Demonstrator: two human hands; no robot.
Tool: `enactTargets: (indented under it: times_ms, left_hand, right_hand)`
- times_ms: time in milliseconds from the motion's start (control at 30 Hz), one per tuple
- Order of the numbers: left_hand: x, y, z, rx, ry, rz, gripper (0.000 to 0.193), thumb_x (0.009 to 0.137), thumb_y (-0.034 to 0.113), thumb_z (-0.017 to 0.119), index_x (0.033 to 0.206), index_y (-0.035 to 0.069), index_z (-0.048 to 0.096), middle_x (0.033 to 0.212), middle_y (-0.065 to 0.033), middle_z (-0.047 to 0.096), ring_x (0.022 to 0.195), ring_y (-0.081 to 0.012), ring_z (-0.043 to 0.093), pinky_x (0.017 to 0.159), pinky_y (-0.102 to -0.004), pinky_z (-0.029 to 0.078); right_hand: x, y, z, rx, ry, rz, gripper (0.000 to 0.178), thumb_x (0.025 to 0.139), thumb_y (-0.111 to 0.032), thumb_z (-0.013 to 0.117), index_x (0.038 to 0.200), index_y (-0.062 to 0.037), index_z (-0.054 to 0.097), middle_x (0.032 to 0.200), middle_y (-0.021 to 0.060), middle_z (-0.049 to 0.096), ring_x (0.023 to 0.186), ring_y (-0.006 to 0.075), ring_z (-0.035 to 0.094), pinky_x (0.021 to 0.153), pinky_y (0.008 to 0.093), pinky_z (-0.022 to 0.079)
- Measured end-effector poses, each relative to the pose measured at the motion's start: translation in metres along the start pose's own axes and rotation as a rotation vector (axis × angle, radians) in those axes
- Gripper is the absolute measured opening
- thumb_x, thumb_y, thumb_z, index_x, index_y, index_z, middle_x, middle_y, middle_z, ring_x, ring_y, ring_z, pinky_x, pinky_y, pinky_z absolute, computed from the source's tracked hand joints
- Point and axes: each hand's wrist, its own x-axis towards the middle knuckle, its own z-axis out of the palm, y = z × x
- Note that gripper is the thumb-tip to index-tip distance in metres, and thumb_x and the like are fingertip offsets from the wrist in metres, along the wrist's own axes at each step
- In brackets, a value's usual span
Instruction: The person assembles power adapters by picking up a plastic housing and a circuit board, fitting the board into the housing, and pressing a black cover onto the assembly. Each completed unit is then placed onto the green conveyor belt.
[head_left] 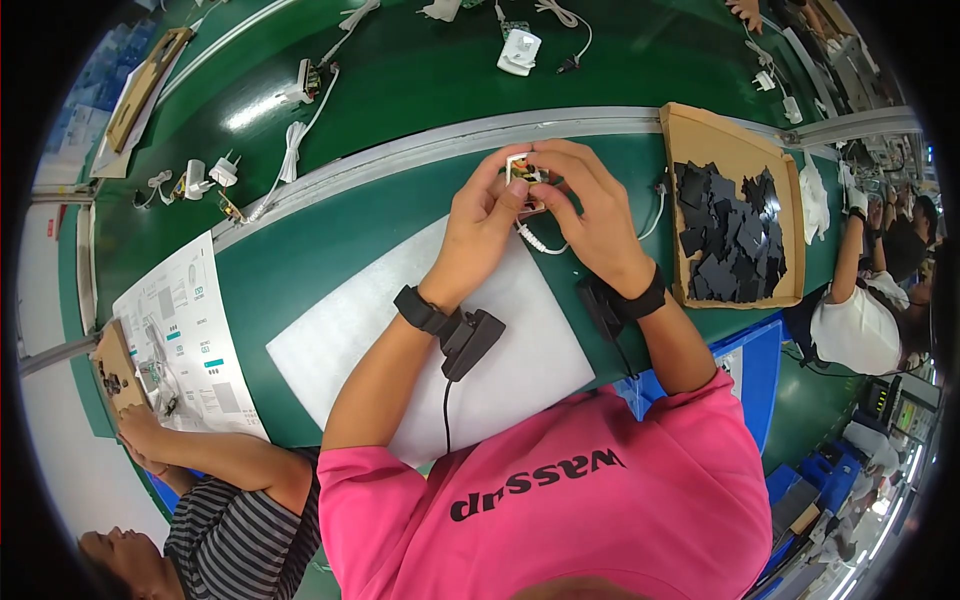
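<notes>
Both hands meet above the far edge of the green bench, around an open white power adapter housing (518,165) with circuit parts showing inside. My left hand (478,232) grips it from the left, thumb pressed against its near side. From the right, my right hand (598,212) closes its fingers over the housing's top and side, partly covering it. A white cable (540,243) with a ribbed sleeve hangs below the housing and runs behind my right hand. Its black-tipped end (661,187) lies beside the cardboard box.
A white foam sheet (340,335) lies under my forearms. The cardboard box (793,215) at right holds black sheet pieces (735,235). Beyond a metal rail (400,152), adapters and cables lie on a green belt (420,60). A striped-sleeved co-worker (240,520) works at left.
</notes>
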Motion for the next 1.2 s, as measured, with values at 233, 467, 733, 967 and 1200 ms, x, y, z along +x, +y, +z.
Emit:
enactTargets:
  times_ms: [233,467,733,967,1200]
  left_hand:
    - [-0.001,-0.003,-0.001,-0.026,0.017,0.019,0.037,0.099,0.017,0.048,0.133,0.003,0.043,0.096,-0.0059,0.062,0.089,-0.0116,0.060,0.083,-0.0269,0.051]
    - [-0.001,-0.005,-0.003,0.097,0.030,0.061,0.037,0.099,0.016,0.048,0.134,0.004,0.043,0.097,-0.0059,0.062,0.090,-0.0118,0.060,0.083,-0.0265,0.051]
    - [-0.006,0.008,0.002,0.042,-0.038,0.033,0.040,0.101,0.023,0.043,0.136,0.004,0.039,0.111,-0.0127,0.060,0.096,-0.0155,0.059,0.087,-0.0302,0.049]
    - [-0.008,0.006,-0.004,-0.064,-0.065,0.044,0.043,0.101,0.026,0.041,0.137,0.003,0.034,0.114,-0.0175,0.059,0.096,-0.0208,0.060,0.088,-0.0326,0.049]
    - [-0.006,0.005,-0.003,-0.056,-0.091,0.063,0.041,0.101,0.026,0.042,0.135,0.003,0.036,0.113,-0.0174,0.060,0.094,-0.0202,0.061,0.087,-0.0321,0.049]
  right_hand:
    - [0.004,-0.003,-0.003,-0.056,-0.075,-0.117,0.027,0.080,0.003,0.062,0.106,-0.0043,0.066,0.115,0.0106,0.060,0.098,0.0275,0.061,0.078,0.0326,0.051]
    - [0.006,-0.011,-0.004,0.030,-0.131,0.002,0.027,0.080,0.002,0.062,0.106,-0.0050,0.066,0.116,0.0111,0.060,0.102,0.0280,0.060,0.082,0.0336,0.050]
    - [0.013,-0.023,-0.040,-0.196,-0.244,-0.164,0.033,0.080,0.003,0.061,0.112,-0.0057,0.063,0.116,0.0127,0.060,0.106,0.0293,0.059,0.085,0.0333,0.050]
    - [0.096,0.017,-0.172,-0.161,0.076,0.008,0.029,0.091,-0.004,0.054,0.120,-0.0076,0.060,0.118,0.0079,0.062,0.103,0.0147,0.059,0.087,0.0306,0.049]
    - [0.151,0.099,-0.211,-0.731,0.413,-0.115,0.032,0.091,-0.019,0.058,0.122,-0.0091,0.059,0.106,0.0102,0.066,0.092,0.0215,0.064,0.080,0.0308,0.050]
